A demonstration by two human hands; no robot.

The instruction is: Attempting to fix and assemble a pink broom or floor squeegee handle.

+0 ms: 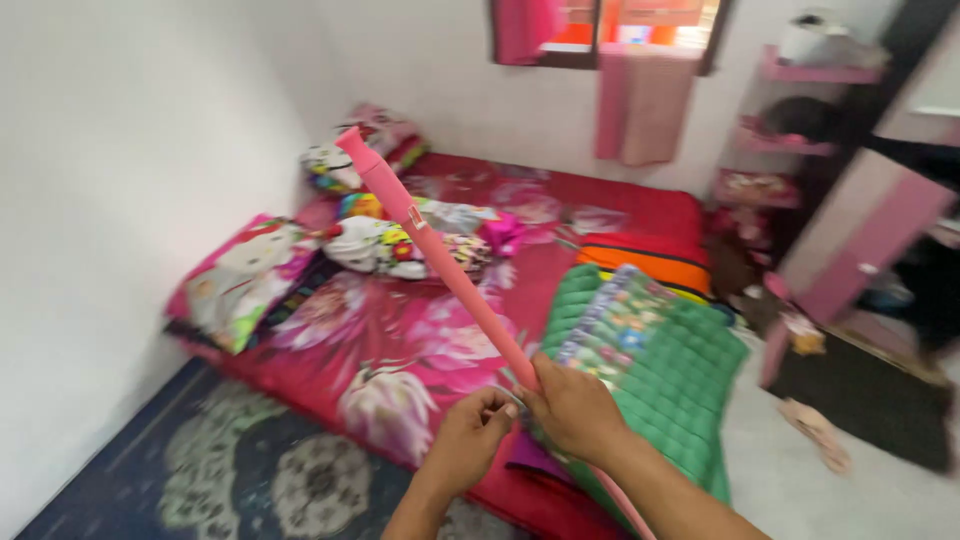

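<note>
A long pink stick [430, 245] slants from the lower right up toward the pillows at the head of the bed. My right hand [572, 408] is closed around its shaft above the bed's near edge. My left hand [470, 435] is right beside it, fingers curled at the stick; whether it grips the shaft is unclear. The stick's thicker pink end [360, 150] points at the far left corner. Below my hands lies a bed [400, 350] with a red flowered sheet.
A folded green quilt [670, 370] and an orange striped blanket [650, 258] lie on the bed's right side. Pillows and soft toys [390, 245] are piled at its left. A dark patterned rug [220, 460] covers the floor; pink shelves [790, 140] and a pink cabinet [870, 240] stand right.
</note>
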